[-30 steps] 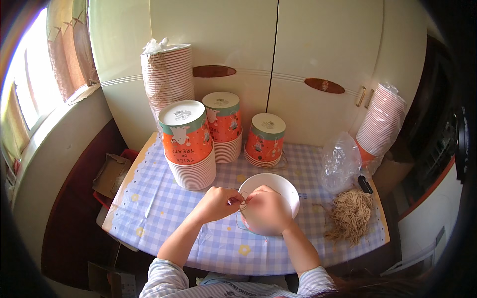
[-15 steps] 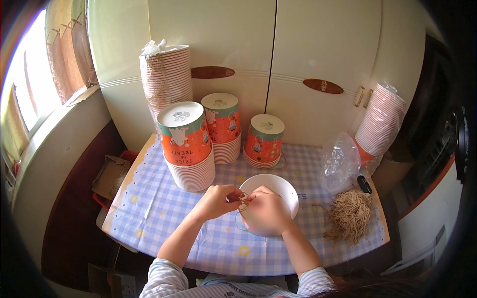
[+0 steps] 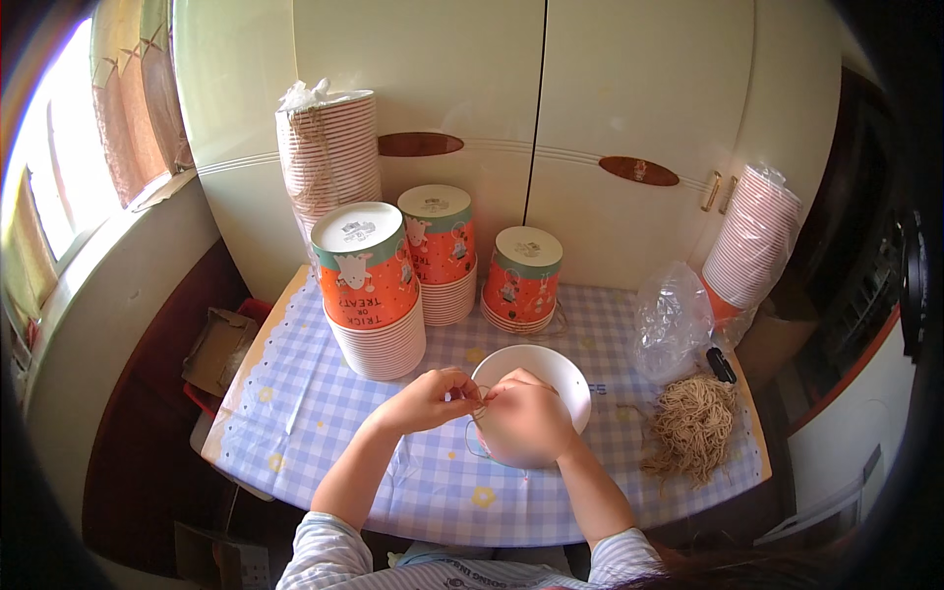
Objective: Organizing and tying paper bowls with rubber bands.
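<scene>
A paper bucket [image 3: 565, 372], white inside, stands mouth up on the table before me. My left hand [image 3: 428, 401] is at its left rim, with thumb and fingertips pinched on a thin beige cord [image 3: 469, 433]. Pressed close beside it, my right hand [image 3: 528, 418] is closed on the same cord, its fingertips meeting those of the left. This hand is partly blurred and covers much of the bucket's near side. A loop of the cord hangs outside the bucket, below the fingers.
Upside-down stacks of orange and green buckets [image 3: 372, 285], [image 3: 438, 241], [image 3: 523, 280] stand behind. A tall wrapped stack [image 3: 329, 147] rises at back left, another [image 3: 755, 231] at right. A cord bundle [image 3: 691, 425], a clear plastic bag [image 3: 674, 320] and a black object [image 3: 722, 365] lie right.
Both hands stay at the bucket's left rim. The fingertips have shifted slightly, and less of the cord shows between them.
</scene>
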